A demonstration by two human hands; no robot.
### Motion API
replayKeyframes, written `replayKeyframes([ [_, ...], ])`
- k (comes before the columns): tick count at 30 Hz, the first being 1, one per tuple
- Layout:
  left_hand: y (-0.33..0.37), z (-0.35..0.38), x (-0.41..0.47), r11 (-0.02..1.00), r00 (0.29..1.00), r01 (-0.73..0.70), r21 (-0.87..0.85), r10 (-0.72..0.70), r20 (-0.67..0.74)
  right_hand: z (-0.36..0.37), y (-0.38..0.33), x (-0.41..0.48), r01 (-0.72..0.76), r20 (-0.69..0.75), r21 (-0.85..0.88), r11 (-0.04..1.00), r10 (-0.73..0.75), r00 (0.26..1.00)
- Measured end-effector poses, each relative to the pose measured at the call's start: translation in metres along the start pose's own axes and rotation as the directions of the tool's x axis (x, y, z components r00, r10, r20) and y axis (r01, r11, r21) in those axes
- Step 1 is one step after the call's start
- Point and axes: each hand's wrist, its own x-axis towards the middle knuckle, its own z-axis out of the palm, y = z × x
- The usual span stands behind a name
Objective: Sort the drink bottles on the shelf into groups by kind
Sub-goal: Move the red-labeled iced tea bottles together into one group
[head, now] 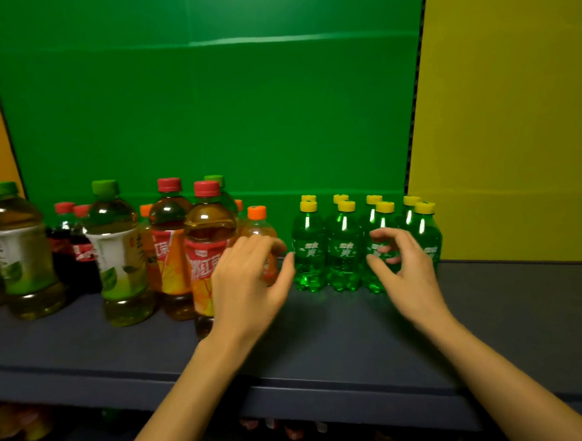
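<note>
Several small green soda bottles (344, 251) with yellow caps stand in two neat rows at the middle right of the dark shelf (321, 339). Left of them is a small orange-capped soda bottle (257, 221). My left hand (249, 282) is right in front of it, fingers loosely curved, thumb toward the green bottles. My right hand (405, 272) hovers before the third front green bottle, fingers spread and curved, gripping nothing. Further left stand mixed red-capped iced tea bottles (207, 237), green-capped tea bottles (117, 248) and small cola bottles (81, 252).
A green panel (211, 107) backs the shelf, and a yellow panel (512, 127) closes it on the right. Bare shelf lies right of the green bottles and along the front edge. More bottles (292, 430) show dimly on the shelf below.
</note>
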Motion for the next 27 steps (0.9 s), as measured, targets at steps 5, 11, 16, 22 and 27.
replayKeyframes([
  [5,-0.039,-0.049,-0.021,0.989,0.986,0.090,-0.116,-0.105,-0.127,0.054,-0.055,-0.010,-0.034,0.171,0.197,0.980,0.000,0.985],
  [11,-0.099,-0.068,-0.032,0.909,0.927,0.360,-0.209,-0.374,-0.025,0.112,-0.105,-0.026,-0.212,0.325,0.372,0.904,0.087,0.942],
  [16,-0.132,-0.051,-0.039,0.793,0.832,0.545,-0.274,-0.471,0.292,0.160,-0.121,-0.037,-0.288,0.269,0.256,0.923,0.218,0.938],
  [22,-0.140,-0.038,-0.030,0.649,0.743,0.664,-0.371,-0.520,0.422,0.176,-0.123,-0.044,-0.363,0.188,0.337,0.869,0.316,0.930],
  [27,-0.141,-0.037,-0.025,0.739,0.792,0.605,-0.296,-0.521,0.318,0.174,-0.121,-0.050,-0.358,0.135,0.419,0.834,0.333,0.933],
])
